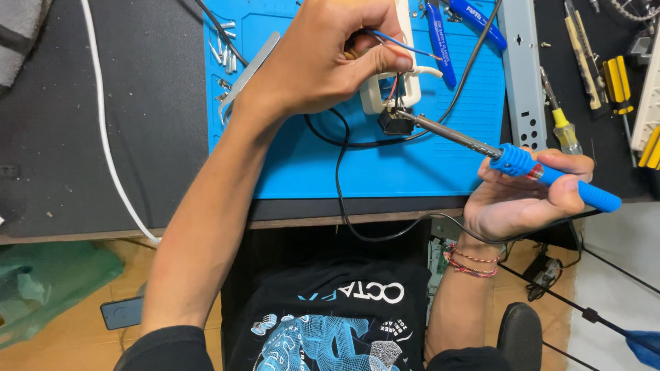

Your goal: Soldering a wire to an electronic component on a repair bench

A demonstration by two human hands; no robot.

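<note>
Left hand (323,58) pinched thin wires (402,47) over the white casing (407,93), upper centre. Right hand (526,196) gripped the blue soldering iron (550,172), tip at the small black switch (397,122) on the blue mat (309,165). Joint looked mid-solder; completion unclear.

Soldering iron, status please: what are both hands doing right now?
Right hand grips soldering iron. Left hand pinches wires. Tip on black switch. Nothing blocking.

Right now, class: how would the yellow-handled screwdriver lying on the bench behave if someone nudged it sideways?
The yellow-handled screwdriver looks stiff, so it would probably shift in one piece. Its rounded handle lies flat on the black bench surface, so it may roll. It seems light for its size.
</note>
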